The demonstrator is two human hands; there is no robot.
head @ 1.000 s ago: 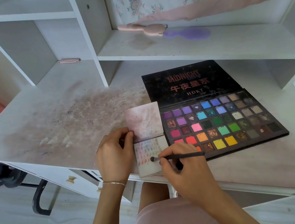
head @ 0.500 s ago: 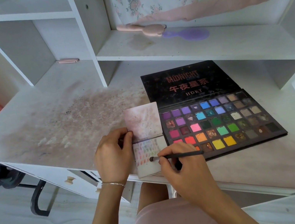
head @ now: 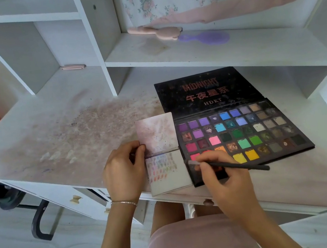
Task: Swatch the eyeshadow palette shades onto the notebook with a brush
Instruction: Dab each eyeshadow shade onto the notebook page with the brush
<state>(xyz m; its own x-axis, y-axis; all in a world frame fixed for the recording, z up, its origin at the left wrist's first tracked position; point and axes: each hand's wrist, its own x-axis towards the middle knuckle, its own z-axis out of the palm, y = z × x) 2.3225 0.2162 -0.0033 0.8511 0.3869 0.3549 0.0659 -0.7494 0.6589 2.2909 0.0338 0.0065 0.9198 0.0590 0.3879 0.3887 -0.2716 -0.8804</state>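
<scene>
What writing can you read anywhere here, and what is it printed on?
All of it is on the palette lid:
"MIDNIGHT" in red capitals at the top.
A small blue script word overlapping it, too blurred to read.
"午夜星系" in red characters below.
"HDKT" in pale letters underneath.
The notebook shows only colour swatches, no writing.

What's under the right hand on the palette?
The right hand holds the brush over the palette's near-left corner. Red and orange pans peek out above the fingers; the pans beneath the hand are covered.
</scene>
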